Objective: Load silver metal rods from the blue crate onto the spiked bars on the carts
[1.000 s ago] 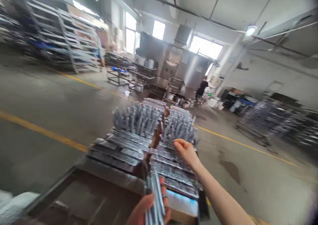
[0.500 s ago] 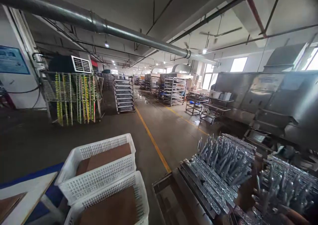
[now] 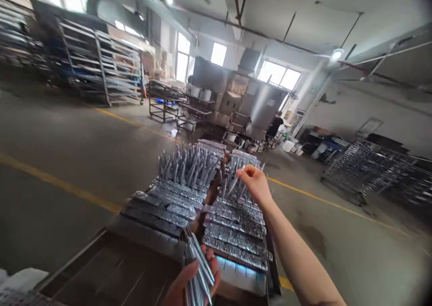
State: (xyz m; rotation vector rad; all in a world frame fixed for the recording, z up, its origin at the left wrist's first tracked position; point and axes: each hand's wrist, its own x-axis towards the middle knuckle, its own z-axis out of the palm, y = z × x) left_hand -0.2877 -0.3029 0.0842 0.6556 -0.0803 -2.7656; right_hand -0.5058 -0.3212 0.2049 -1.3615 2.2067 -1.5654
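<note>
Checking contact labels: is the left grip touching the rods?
Touching. The head view shows the left grip wrapped around the bundled rods, thumb pressed against them.

Daylight from the far windows [image 3: 278, 74] burns out to white, with a ceiling lamp [image 3: 336, 55] glowing at right. Glare streaks the far steel cabinet [image 3: 259, 101]; the near silvery rods [image 3: 202, 278] glint. The left floor [image 3: 57, 225] is dim. Blur smears both sides, and the right corners darken.
</note>
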